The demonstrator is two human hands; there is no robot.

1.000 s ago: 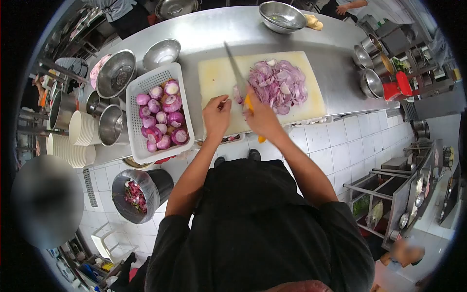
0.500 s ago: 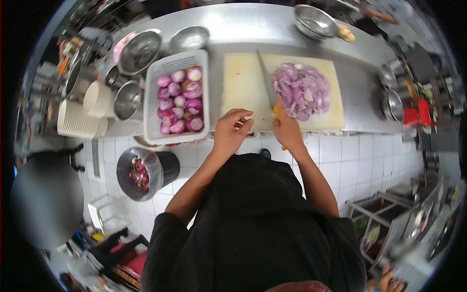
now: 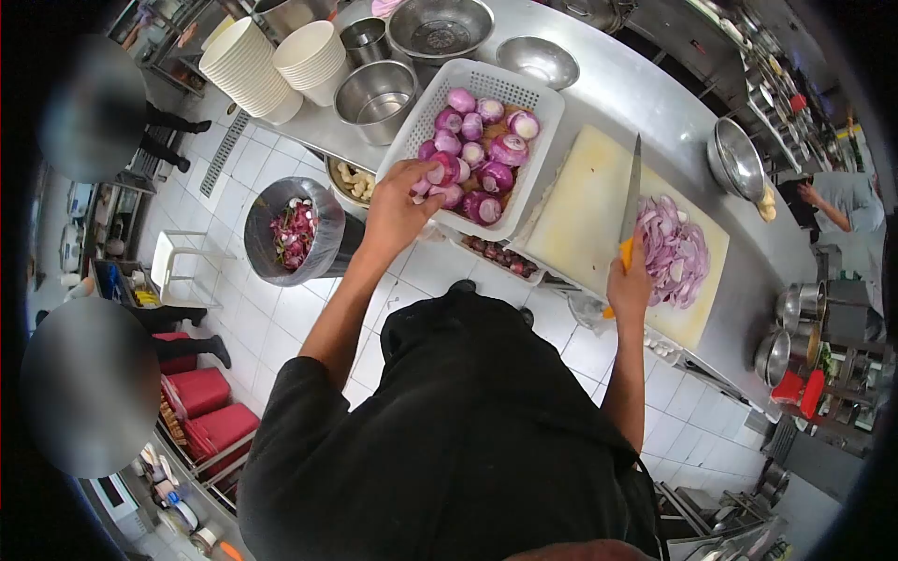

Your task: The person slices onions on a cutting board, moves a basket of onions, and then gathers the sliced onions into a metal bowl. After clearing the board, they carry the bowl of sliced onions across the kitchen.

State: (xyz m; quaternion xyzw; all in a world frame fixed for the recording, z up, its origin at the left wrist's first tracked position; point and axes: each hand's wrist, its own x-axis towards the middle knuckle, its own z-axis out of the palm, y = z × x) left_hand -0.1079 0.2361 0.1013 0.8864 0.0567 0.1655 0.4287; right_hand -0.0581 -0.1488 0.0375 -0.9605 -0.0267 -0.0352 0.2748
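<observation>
My left hand (image 3: 398,208) reaches over the near corner of a white perforated basket (image 3: 547,98). Its fingers curl around a peeled red onion (image 3: 446,166), and several more peeled ones lie beside it. The yellow handle of a large knife (image 3: 632,192) is gripped in my right hand (image 3: 630,282), the blade pointing away across the cutting board (image 3: 572,201). A heap of sliced red onion (image 3: 675,251) lies on the board, just right of the blade.
A bin (image 3: 267,266) with onion scraps stands on the floor at left. Stacked white tubs (image 3: 251,70) and metal bowls (image 3: 376,98) line the counter's left part; another bowl (image 3: 734,159) sits at the far edge. People stand at left and far right.
My view has turned left. My left hand has moved from beside the board into the basket, onto an onion. My right hand still holds the knife beside the slices.
</observation>
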